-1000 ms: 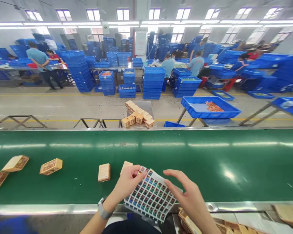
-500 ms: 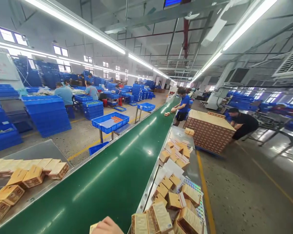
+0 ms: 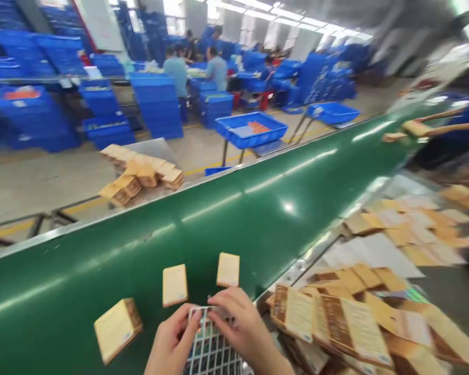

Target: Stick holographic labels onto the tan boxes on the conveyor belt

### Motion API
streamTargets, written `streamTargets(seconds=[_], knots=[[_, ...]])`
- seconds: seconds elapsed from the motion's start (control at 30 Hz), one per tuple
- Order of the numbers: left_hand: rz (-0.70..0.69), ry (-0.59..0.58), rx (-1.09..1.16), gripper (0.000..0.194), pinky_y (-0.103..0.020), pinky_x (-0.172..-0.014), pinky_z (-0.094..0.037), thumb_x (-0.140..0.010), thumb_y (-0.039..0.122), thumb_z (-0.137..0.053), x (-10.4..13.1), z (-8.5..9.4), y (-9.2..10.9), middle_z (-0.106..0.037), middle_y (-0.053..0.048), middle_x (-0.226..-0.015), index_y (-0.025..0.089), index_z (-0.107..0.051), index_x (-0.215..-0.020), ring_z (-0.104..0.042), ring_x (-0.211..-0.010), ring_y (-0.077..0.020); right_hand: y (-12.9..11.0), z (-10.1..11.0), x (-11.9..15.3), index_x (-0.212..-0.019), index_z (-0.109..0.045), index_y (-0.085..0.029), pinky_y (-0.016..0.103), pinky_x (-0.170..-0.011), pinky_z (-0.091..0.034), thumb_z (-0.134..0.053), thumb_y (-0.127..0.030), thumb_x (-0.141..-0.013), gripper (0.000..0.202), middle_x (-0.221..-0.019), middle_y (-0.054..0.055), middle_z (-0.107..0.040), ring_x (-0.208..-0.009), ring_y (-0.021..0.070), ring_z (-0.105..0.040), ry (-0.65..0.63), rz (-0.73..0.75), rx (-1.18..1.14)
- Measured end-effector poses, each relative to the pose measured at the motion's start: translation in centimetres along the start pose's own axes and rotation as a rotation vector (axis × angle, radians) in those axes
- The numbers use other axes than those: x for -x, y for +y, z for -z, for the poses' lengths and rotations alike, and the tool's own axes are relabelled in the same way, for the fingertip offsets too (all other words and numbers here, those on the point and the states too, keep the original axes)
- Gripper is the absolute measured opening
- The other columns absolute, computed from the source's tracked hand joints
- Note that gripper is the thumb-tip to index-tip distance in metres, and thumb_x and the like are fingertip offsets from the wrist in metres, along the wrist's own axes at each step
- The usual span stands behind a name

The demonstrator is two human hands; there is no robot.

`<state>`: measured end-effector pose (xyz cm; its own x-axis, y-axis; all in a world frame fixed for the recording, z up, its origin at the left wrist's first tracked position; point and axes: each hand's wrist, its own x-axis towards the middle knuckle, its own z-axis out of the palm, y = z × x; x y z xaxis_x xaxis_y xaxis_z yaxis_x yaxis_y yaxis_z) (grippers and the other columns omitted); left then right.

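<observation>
A sheet of shiny stickers with a white grid lies between my hands, low over the green belt. My left hand grips its upper left corner, thumb on top. At the upper right edge, my right hand pinches with thumb and forefinger; whether a single sticker is between them is too blurred to tell. Just beyond my fingers, one small cream box and another cream box lie on the belt. A larger box with a brown side sits left of my left hand.
The green conveyor belt runs from lower left to upper right. Loose boxes heap on the right-hand ledge, with white paper among them. Boxes stand on a side table across the belt. A co-worker's arms reach over the belt's far end.
The view has swung left and down. Earlier, one hand showed at the bottom edge beside a box; now both hands are on a sticker sheet, and boxes on the near belt are visible.
</observation>
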<state>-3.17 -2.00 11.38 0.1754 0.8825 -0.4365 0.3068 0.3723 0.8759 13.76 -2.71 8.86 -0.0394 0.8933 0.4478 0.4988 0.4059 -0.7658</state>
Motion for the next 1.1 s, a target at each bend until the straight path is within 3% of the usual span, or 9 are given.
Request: streamTargets(seconds=[0.27,0.47,0.6,0.7,0.77,0.83,0.9,1.0,1.1], knots=[[0.015,0.090,-0.025,0.059,-0.024,-0.050,-0.026,-0.076,0.077,-0.053,0.5,-1.1,-4.7,-0.039,0.003,-0.053,0.019,-0.051,-0.061,-0.032,-0.052,-0.0120,3.3,-3.0,3.7,-0.102,-0.068,-0.025,0.031,-0.066,-0.057,-0.060,-0.018,-0.094,0.013,-0.082,0.004,-0.072,-0.073,0.0182,-0.067,-0.011,0.178,-0.091],[0.016,0.223,-0.029,0.058,-0.025,-0.048,-0.024,-0.076,0.077,-0.048,3.3,-1.4,-7.1,-0.034,0.004,-0.053,0.021,-0.046,-0.059,-0.028,-0.052,-0.0122,1.8,-4.8,6.2,-0.105,-0.068,-0.024,0.035,-0.073,-0.058,-0.060,-0.009,-0.091,0.022,-0.090,0.006,-0.073,-0.083,0.0201,-0.067,0.023,0.309,-0.021],[0.005,0.290,0.054,0.063,-0.024,-0.048,-0.026,-0.069,0.082,-0.054,4.7,-0.5,-8.5,-0.033,0.004,-0.054,0.021,-0.044,-0.055,-0.029,-0.053,-0.0121,0.7,-5.4,7.5,-0.098,-0.066,-0.024,0.034,-0.079,-0.057,-0.056,-0.010,-0.092,0.018,-0.091,0.005,-0.072,-0.091,0.0199,-0.066,-0.097,0.326,-0.146],[-0.020,0.334,0.174,0.065,-0.022,-0.047,-0.029,-0.066,0.083,-0.058,4.9,1.3,-9.7,-0.037,0.005,-0.055,0.020,-0.047,-0.057,-0.032,-0.052,-0.0111,3.2,-3.4,5.5,-0.088,-0.062,-0.025,0.036,-0.088,-0.054,-0.053,-0.021,-0.094,0.012,-0.100,0.007,-0.072,-0.099,0.0217,-0.066,-0.073,0.138,-0.144],[-0.019,0.360,0.253,0.064,-0.021,-0.047,-0.030,-0.063,0.082,-0.063,4.9,2.9,-10.4,-0.040,0.005,-0.055,0.019,-0.050,-0.060,-0.034,-0.051,-0.0105,6.9,-0.9,2.6,-0.102,-0.063,-0.022,0.044,-0.098,-0.048,-0.055,-0.034,-0.091,0.018,-0.115,0.013,-0.069,-0.111,0.0278,-0.063,0.151,-0.177,0.011],[0.004,0.379,0.321,0.063,-0.020,-0.046,-0.031,-0.060,0.080,-0.068,4.8,4.6,-11.0,-0.042,0.006,-0.054,0.019,-0.053,-0.061,-0.036,-0.050,-0.0101,11.3,1.7,-0.8,-0.133,-0.050,-0.014,0.051,-0.108,-0.038,-0.065,-0.043,-0.078,0.063,-0.135,0.021,-0.057,-0.128,0.0366,-0.051,0.358,-0.542,0.184],[0.040,0.376,0.381,0.062,-0.019,-0.046,-0.033,-0.057,0.077,-0.072,4.7,5.9,-11.5,-0.045,0.005,-0.054,0.018,-0.056,-0.061,-0.039,-0.050,-0.0100,15.3,3.3,-3.8,-0.148,-0.031,-0.005,0.052,-0.109,-0.036,-0.075,-0.047,-0.064,0.104,-0.142,0.028,-0.049,-0.134,0.0428,-0.044,0.349,-0.779,0.186],[0.068,0.338,0.427,0.061,-0.020,-0.050,-0.036,-0.058,0.075,-0.072,4.4,6.9,-12.2,-0.051,0.003,-0.058,0.017,-0.069,-0.075,-0.045,-0.053,-0.0114,18.5,2.8,-6.5,-0.153,-0.020,-0.002,0.052,-0.102,-0.044,-0.076,-0.049,-0.058,0.119,-0.134,0.029,-0.057,-0.124,0.0437,-0.054,0.240,-0.847,0.100],[0.034,0.350,0.401,0.070,-0.022,-0.055,-0.038,-0.063,0.075,-0.069,4.2,7.1,-12.6,-0.056,0.002,-0.066,0.018,-0.074,-0.102,-0.048,-0.058,-0.0132,18.5,-0.5,-7.0,-0.154,-0.022,-0.006,0.047,-0.105,-0.043,-0.073,-0.050,-0.060,0.116,-0.131,0.022,-0.063,-0.123,0.0376,-0.058,0.084,-0.757,-0.005]])
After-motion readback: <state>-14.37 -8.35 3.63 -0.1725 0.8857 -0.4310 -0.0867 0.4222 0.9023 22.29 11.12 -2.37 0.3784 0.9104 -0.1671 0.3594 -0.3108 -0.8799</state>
